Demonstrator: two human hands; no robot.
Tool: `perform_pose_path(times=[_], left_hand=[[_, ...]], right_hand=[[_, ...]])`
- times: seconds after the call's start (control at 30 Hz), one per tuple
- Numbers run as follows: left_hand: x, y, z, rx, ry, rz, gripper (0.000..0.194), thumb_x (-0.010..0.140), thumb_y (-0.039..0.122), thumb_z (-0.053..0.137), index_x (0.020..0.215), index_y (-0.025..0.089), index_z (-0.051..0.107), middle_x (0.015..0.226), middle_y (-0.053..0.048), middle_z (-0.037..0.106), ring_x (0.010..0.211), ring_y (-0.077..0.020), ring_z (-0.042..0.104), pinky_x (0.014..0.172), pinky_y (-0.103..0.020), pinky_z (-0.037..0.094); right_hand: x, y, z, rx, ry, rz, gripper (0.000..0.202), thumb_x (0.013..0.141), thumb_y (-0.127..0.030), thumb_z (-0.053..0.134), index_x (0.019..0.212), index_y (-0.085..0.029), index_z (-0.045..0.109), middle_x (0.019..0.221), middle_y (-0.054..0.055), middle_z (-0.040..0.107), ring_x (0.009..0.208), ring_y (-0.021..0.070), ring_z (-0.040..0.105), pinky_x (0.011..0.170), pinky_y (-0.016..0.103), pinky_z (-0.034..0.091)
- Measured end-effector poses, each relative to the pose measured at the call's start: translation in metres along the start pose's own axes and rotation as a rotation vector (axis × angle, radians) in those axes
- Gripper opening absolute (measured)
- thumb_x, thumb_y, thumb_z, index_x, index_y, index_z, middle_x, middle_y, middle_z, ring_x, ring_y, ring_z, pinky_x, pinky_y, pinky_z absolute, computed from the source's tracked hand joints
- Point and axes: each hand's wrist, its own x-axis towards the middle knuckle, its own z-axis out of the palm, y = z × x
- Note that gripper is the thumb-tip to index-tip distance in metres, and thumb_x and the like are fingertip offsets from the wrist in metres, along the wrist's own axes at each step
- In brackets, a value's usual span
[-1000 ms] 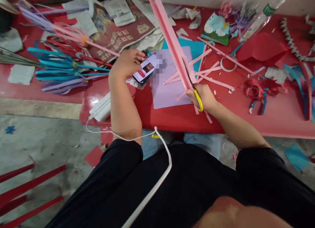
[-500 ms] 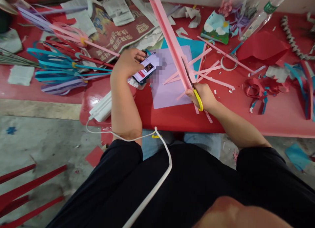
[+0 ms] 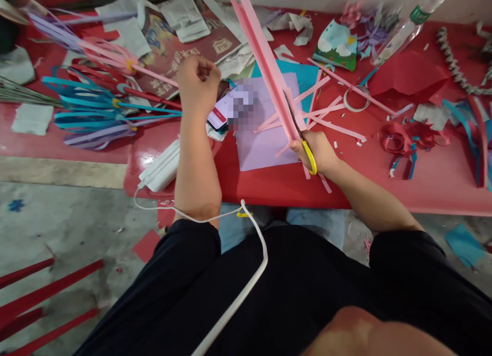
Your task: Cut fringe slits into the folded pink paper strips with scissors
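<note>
Yellow-handled scissors (image 3: 309, 157) and a long folded pink paper strip (image 3: 265, 63) are together in my right hand (image 3: 317, 150), the blades lying along the strip. My left hand (image 3: 198, 84) is raised just left of a phone (image 3: 223, 112), its fingers curled inward; nothing can be made out in them. The phone lies face up with its screen lit, partly blurred. Beneath the strip is a sheet of purple paper (image 3: 255, 153), with a blue sheet (image 3: 282, 67) behind it. Cut pink strips (image 3: 338, 125) are scattered across both sheets and the red table (image 3: 357, 179).
Blue looped paper bundles (image 3: 84, 102) and newspaper (image 3: 188, 20) occupy the left and back. A white power bank (image 3: 159, 166) with a cable sits near the front edge. Farther right are a tape roll (image 3: 355, 99), a plastic bottle (image 3: 415, 22) and red paper (image 3: 411, 76).
My left hand has lifted off the phone and moved up and left, its fingers curling. The phone's screen shows a different picture. My right hand has stayed in place.
</note>
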Motion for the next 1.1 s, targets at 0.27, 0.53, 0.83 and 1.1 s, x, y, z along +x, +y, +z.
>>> perform_pose_path(times=[0.27, 0.53, 0.83, 1.1], left_hand=[[-0.057, 0.046, 0.072, -0.591, -0.533, -0.158, 0.071, 0.091, 0.098, 0.071, 0.109, 0.030, 0.073, 0.108, -0.001, 0.082, 0.094, -0.0200, 0.072, 0.084, -0.038, 0.057], [-0.079, 0.050, 0.099, -0.629, -0.406, -0.237, 0.034, 0.086, 0.053, 0.085, 0.102, 0.026, 0.072, 0.103, -0.004, 0.077, 0.120, -0.0348, 0.080, 0.101, -0.050, 0.066], [-0.080, 0.054, 0.095, -0.671, -0.431, -0.275, 0.014, 0.085, 0.030, 0.081, 0.094, 0.022, 0.072, 0.094, -0.004, 0.076, 0.095, -0.0275, 0.079, 0.097, -0.050, 0.069], [-0.083, 0.054, 0.095, -0.603, -0.497, -0.302, 0.019, 0.089, 0.026, 0.086, 0.104, 0.021, 0.074, 0.098, -0.004, 0.080, 0.100, -0.0320, 0.085, 0.100, -0.052, 0.072]], right_hand=[[-0.003, -0.002, 0.001, 0.200, -0.057, 0.043, 0.087, 0.089, -0.114, 0.037, 0.087, -0.028, 0.050, 0.066, 0.007, 0.071, 0.064, 0.0261, 0.074, 0.060, 0.037, 0.054], [-0.004, -0.003, -0.001, 0.293, -0.105, 0.029, 0.083, 0.086, -0.112, 0.050, 0.085, -0.029, 0.050, 0.071, 0.008, 0.075, 0.068, 0.0268, 0.078, 0.060, 0.036, 0.057], [-0.013, 0.004, 0.003, 0.567, -0.181, 0.034, 0.089, 0.087, -0.109, 0.054, 0.105, -0.023, 0.064, 0.083, 0.011, 0.083, 0.076, 0.0292, 0.085, 0.067, 0.039, 0.069], [-0.010, 0.002, 0.000, 0.513, -0.177, 0.016, 0.091, 0.090, -0.108, 0.050, 0.081, -0.020, 0.071, 0.072, 0.013, 0.077, 0.068, 0.0250, 0.081, 0.062, 0.035, 0.066]])
